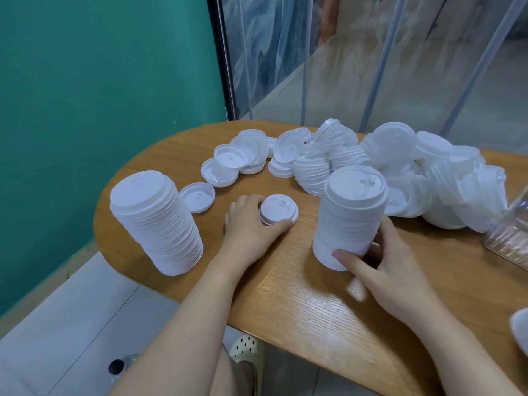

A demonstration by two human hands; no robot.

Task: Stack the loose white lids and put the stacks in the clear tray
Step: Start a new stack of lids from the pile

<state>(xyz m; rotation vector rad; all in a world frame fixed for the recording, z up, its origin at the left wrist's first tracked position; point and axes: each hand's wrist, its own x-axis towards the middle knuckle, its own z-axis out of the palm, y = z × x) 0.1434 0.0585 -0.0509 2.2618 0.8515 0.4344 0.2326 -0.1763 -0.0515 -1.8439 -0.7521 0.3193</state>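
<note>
Toppling is the main risk in the head view: the right hand (pixel 391 270) curls thumb and fingers round only the base of a tall lid stack (pixel 350 218), so everything above the fingers could lean and spill. The left hand (pixel 251 224) pinches a short lid stack (pixel 278 213) at its fingertips. Right of the right fingers, the clear tray (pixel 511 238) is partly out of frame; loose lids (pixel 371 161) lie beyond both hands.

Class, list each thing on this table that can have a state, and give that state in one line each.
Left stack: upright, untouched.
Right stack: upright, gripped by right hand.
Short stack: held by left hand.
Loose lids: heaped, unstacked.
Clear tray: partly in view, contents unclear.
</note>
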